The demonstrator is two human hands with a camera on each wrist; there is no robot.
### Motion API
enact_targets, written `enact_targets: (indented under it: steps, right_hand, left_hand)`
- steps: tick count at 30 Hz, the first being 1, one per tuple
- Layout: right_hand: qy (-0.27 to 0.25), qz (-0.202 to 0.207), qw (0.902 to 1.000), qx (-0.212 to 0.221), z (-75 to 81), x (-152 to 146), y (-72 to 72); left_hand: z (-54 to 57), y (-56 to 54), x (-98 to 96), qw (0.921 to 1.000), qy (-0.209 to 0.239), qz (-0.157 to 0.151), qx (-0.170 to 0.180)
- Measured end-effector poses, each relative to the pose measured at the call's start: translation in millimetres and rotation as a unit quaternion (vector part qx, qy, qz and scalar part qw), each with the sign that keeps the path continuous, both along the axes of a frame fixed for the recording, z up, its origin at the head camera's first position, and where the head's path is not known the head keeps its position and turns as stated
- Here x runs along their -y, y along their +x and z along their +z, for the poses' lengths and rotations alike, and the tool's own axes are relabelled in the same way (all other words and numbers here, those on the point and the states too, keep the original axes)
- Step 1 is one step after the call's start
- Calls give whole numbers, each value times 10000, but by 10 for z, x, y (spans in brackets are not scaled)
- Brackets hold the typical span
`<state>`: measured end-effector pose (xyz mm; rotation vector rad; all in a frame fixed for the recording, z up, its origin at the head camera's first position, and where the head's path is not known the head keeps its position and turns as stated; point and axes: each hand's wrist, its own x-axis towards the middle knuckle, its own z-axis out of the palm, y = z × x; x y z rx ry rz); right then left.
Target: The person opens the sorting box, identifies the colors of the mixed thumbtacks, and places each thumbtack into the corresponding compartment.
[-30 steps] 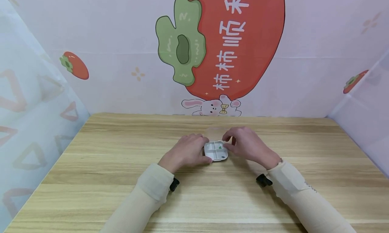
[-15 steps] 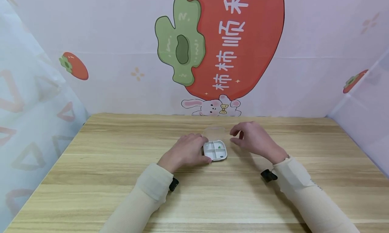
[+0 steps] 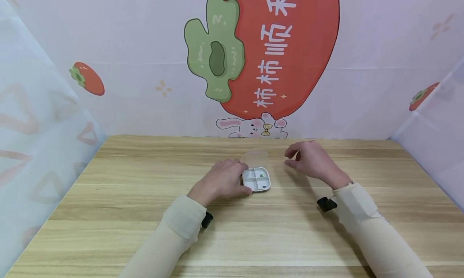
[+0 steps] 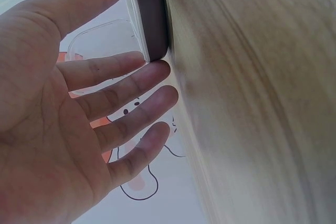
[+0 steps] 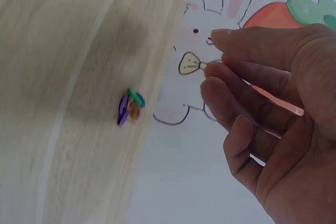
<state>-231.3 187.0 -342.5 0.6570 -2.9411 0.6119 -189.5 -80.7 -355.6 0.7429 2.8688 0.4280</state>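
A white pill box [image 3: 256, 181], divided into several compartments, lies on the table with its clear lid [image 3: 255, 158] swung back toward the wall. A small green piece [image 3: 262, 175] sits in the far right compartment, and a small dark piece [image 3: 264, 186] in the near right one. My left hand [image 3: 222, 179] pinches the box's left side between thumb and index finger; its other fingers are spread in the left wrist view. My right hand [image 3: 309, 159] hovers right of the box, fingers loosely bent, nothing between them. Beyond it, the right wrist view shows a small pile of coloured pieces [image 5: 131, 107].
The wood-grain table [image 3: 145, 229] runs back to a printed cloth wall [image 3: 145, 36] with persimmon and rabbit drawings. More cloth hangs along the left and right sides. The coloured pieces lie close to the table's far edge.
My right hand has drawn away from the pill box's right edge, moving right and slightly back. My left hand has kept its place at the box.
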Motion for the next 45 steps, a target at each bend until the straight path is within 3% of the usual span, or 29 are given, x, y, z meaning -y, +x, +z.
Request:
enact_targets:
  steps: [6,35,45]
  right_hand:
    - [10,-87,9997,206,16,-102,-27]
    - [332,131,9987,371,-1,-336,-96]
    - [501,10,9951,850,9,-357,-98]
  left_hand:
    - [-6,0,1,10000,0,-25,-37]
    - [7,3,1,10000,-20,-14,-20]
    - [7,6,2,10000,5,29,65]
